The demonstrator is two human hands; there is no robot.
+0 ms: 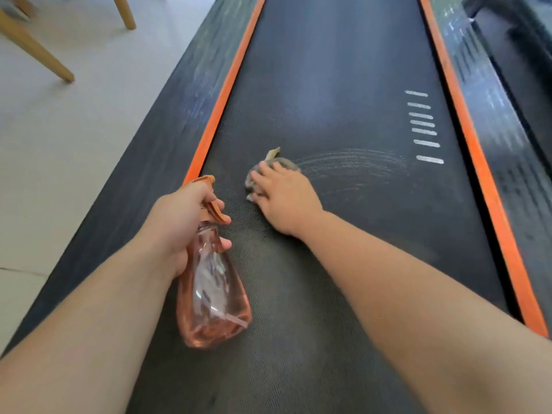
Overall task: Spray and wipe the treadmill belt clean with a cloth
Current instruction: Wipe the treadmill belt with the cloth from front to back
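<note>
Gripping the pink spray bottle (213, 294) in the left hand (176, 222), nearest. Pressing the grey cloth (286, 163) onto the treadmill belt (343, 70) under the flat right hand (286, 198). Wipe arcs (352, 165) just right of it; seemingly midway, with the belt beyond still to do.

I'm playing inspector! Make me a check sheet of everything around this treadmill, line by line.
Surface: treadmill belt, dark, with pale curved wipe streaks right of the cloth and white stripe marks near its right edge.
Job's things: spray bottle, clear pink, held over the belt's left side; cloth, bunched on the belt.
Clutter: nothing seen.
Grips: left hand grips the spray bottle's neck, a finger at the trigger; right hand presses on the cloth.
Cables: nothing seen.
Surroundings: orange strips along both belt edges, dark side rails, pale floor and wooden chair legs at left.
</note>
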